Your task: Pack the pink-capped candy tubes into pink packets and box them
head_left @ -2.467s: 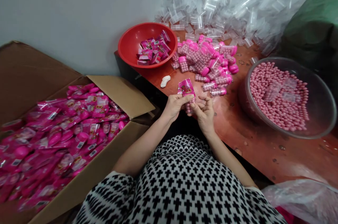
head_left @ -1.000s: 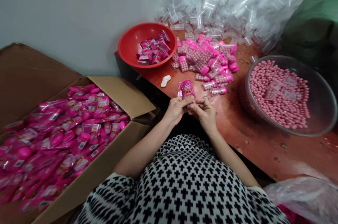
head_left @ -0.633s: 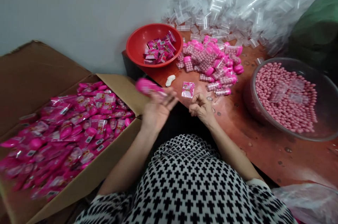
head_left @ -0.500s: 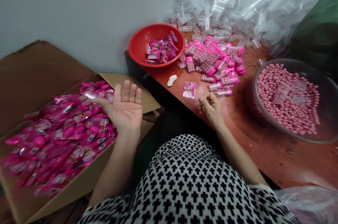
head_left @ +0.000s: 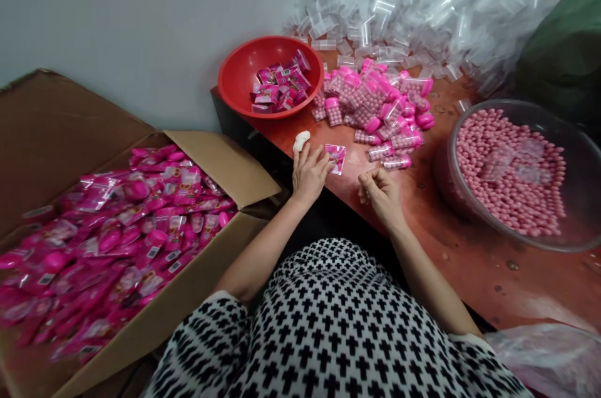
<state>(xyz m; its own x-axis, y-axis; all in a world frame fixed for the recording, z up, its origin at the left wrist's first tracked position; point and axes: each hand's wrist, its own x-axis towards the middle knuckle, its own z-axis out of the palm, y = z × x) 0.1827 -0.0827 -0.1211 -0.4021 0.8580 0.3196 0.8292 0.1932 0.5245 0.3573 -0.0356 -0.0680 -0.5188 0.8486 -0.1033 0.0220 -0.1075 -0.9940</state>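
My left hand (head_left: 308, 171) rests on the reddish table (head_left: 451, 254), fingertips touching a flat pink wrapper (head_left: 337, 157) that lies there. My right hand (head_left: 381, 191) hovers just right of it, fingers curled with nothing seen in them. A heap of pink-capped tubes filled with pink candy (head_left: 375, 107) lies beyond the hands. At my left stands an open cardboard box (head_left: 220, 163) full of wrapped pink packs (head_left: 117, 223).
A red bowl (head_left: 237, 76) with pink wrappers sits at the table's far left corner. A clear bowl (head_left: 582, 210) of pink candy balls stands at the right. Empty clear tubes (head_left: 422, 4) are heaped at the back. A small white lump (head_left: 301, 139) lies by my left hand.
My left hand tossed a wrapped pack into the cardboard box, swung out open over it, then came back to the table onto the single pink wrapper. My right hand stayed low, curled.
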